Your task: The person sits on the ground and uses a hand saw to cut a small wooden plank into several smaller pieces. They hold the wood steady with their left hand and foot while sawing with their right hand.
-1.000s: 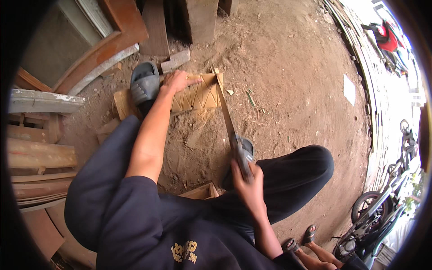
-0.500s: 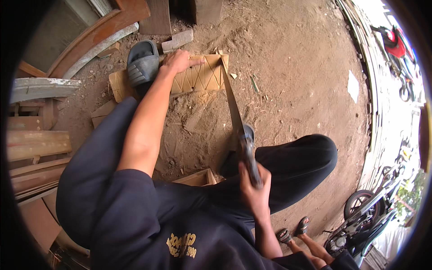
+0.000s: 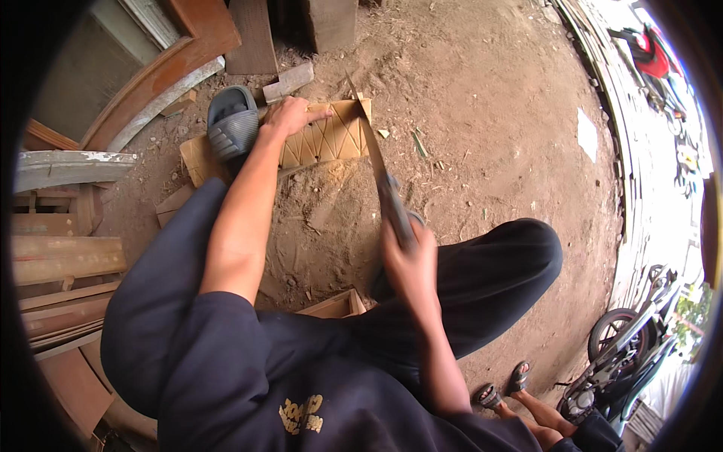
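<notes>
A light-coloured wooden board [image 3: 312,145] marked with zigzag lines lies across the dirt ground. My left hand [image 3: 289,117] presses on it, thumb stretched along the face and fingers over the far edge. My left foot, in a grey slide sandal [image 3: 233,132], rests on the board left of that hand. In my right hand [image 3: 411,252] is the dark handle of a handsaw [image 3: 371,147], slightly blurred. Its blade crosses the board near the right end, and the tip sticks out past the far edge.
A small wood block [image 3: 288,81] and upright timber posts [image 3: 331,22] stand beyond the board. Door or window frames [image 3: 181,53] and stacked planks [image 3: 68,256] fill the left. A motorcycle [image 3: 610,354] and another person's sandalled feet [image 3: 503,392] are at lower right.
My right hand has pushed the saw forward, away from me, so the blade now reaches past the board's far edge. My left hand keeps its place on the board.
</notes>
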Demonstrator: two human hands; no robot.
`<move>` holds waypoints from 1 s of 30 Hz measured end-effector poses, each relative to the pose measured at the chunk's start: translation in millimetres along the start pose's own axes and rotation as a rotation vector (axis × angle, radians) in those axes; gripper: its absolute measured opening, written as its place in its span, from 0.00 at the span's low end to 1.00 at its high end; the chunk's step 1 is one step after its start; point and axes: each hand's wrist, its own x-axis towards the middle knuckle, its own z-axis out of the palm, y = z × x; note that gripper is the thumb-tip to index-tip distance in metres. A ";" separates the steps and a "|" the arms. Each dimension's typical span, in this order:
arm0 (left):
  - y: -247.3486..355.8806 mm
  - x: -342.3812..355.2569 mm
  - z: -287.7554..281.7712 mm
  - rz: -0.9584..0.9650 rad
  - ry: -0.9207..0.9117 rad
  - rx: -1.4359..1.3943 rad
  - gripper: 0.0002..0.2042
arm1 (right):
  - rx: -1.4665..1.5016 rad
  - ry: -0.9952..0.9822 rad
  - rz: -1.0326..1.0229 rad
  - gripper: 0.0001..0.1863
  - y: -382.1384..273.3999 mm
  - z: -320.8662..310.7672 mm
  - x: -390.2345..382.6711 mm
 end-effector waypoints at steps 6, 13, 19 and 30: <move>-18.9 -0.8 0.4 0.046 -0.002 -0.064 0.46 | 0.004 -0.009 0.078 0.12 -1.3 -2.0 -2.9; -2.2 1.0 -2.4 -0.005 0.013 -0.060 0.46 | -0.053 -0.005 0.118 0.16 -16.9 4.1 12.4; 0.4 -3.7 -5.9 -0.016 -0.015 -0.050 0.45 | -0.048 -0.048 0.083 0.12 -13.4 -28.8 -32.2; -2.4 -9.2 -2.2 0.009 0.074 -0.004 0.44 | -0.056 -0.010 0.076 0.14 -7.9 -9.0 -4.8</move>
